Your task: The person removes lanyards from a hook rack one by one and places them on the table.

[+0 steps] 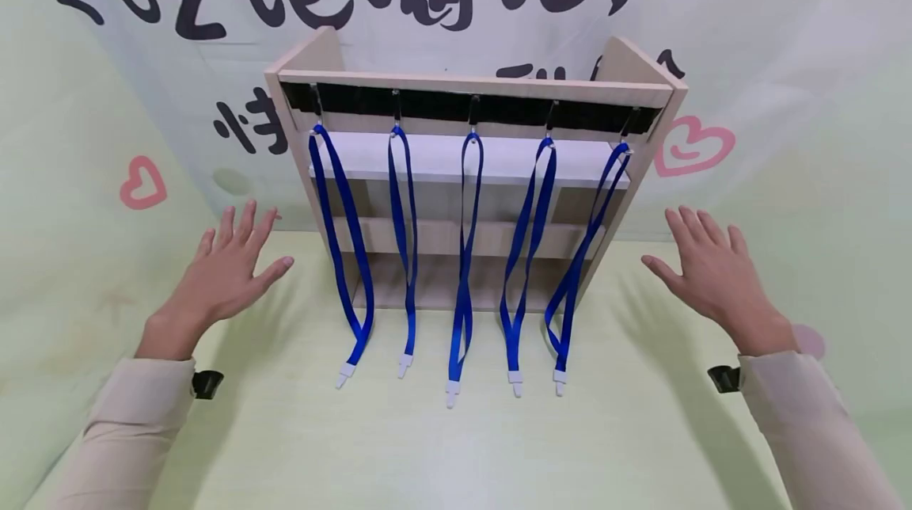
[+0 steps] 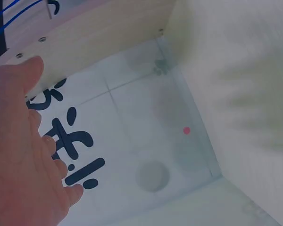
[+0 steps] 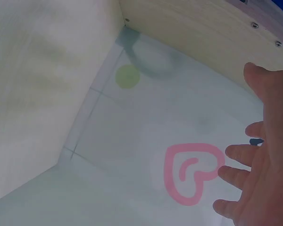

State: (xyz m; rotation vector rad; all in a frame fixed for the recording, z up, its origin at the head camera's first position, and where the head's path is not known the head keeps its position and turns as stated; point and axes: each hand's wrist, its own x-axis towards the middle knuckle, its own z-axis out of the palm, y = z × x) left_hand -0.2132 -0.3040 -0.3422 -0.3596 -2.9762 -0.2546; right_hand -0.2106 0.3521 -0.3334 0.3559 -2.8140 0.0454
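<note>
My left hand [image 1: 226, 276] is held out with fingers spread, left of a wooden rack [image 1: 644, 70]; it holds nothing. On the rack's other side my right hand [image 1: 716, 280] likewise has its fingers extended and holds nothing. Several blue lanyards hang in a row from metal hooks on the rack's black strip [image 1: 435, 102]. The leftmost lanyard [image 1: 359, 256] is nearest my left hand, and the rightmost lanyard [image 1: 570, 288] is nearest my right. White plastic clips end each one, such as the middle lanyard's clip [image 1: 452, 393]. Both wrist views show the hands apart from the rack's side panels.
The rack has a white shelf [image 1: 427, 157] behind the lanyards and stands at the back of the pale green table [image 1: 456, 462]. Behind it hangs a white printed backdrop [image 1: 769, 27] with black characters and pink hearts.
</note>
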